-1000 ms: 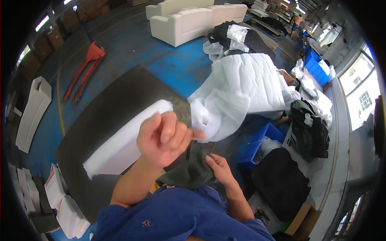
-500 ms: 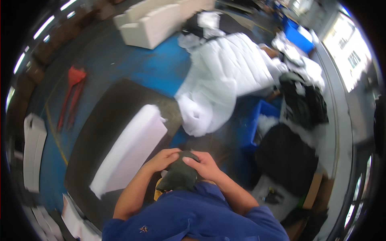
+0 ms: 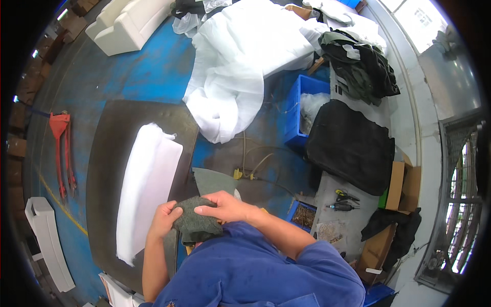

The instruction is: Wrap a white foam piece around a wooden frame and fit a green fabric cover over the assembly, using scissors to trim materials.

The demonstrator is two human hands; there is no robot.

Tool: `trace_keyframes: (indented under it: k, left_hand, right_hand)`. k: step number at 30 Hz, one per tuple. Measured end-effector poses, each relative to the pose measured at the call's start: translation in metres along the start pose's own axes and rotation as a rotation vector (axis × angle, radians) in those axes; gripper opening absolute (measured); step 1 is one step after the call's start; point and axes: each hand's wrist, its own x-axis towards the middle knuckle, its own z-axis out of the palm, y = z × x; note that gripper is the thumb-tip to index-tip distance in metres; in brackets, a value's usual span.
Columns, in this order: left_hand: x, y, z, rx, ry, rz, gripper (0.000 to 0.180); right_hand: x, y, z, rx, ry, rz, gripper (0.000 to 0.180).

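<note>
A dark green piece of fabric is held close in front of my body, bunched and folded between both hands. My left hand pinches its left edge, thumb on top. My right hand grips the upper right edge, its thumb pressed on the cloth and the fingers partly hidden behind it. To the left of the fabric lies a long foam block with white wadding over it, resting on a dark, flat work surface. Just beyond my hands, a grey-green flat piece is partly visible.
Ahead, a large white wadding sheet drapes down. On the right are a blue bin, a black cushion-like piece, pliers and cardboard boxes. A red pallet jack stands left; cables cross the floor.
The view has turned, so the surroundings sit further left and look sharper. Both hands still hold the fabric, which is now spread more flatly between them.
</note>
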Motion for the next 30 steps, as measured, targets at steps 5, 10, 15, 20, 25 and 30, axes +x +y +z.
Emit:
trace_keyframes:
  k: [5, 10, 15, 20, 25, 30]
  left_hand:
    - [-0.009, 0.012, -0.010, -0.113, 0.011, 0.105, 0.026]
    - [-0.032, 0.042, -0.009, -0.207, 0.010, 0.261, 0.025]
    - [-0.032, 0.048, -0.007, 0.170, -0.055, 0.262, 0.026]
    - [-0.062, 0.035, -0.049, -0.061, 0.280, 0.455, 0.009]
    - [-0.136, 0.024, -0.074, -0.194, 0.458, 0.558, 0.013]
    - [-0.188, -0.058, -0.098, -0.054, 0.434, 0.490, 0.014]
  right_hand:
    - [0.007, -0.003, -0.014, -0.244, -0.061, 0.042, 0.033]
    - [0.029, -0.036, -0.005, -0.450, 0.089, -0.281, 0.028]
    - [0.045, -0.091, 0.017, -0.067, -0.057, -0.196, 0.023]
    - [0.078, -0.124, 0.032, -0.188, -0.055, -0.163, 0.024]
    - [0.104, -0.132, 0.090, -0.734, -0.233, -0.067, 0.023]
    - [0.110, -0.103, 0.163, -0.712, -0.512, 0.145, 0.016]
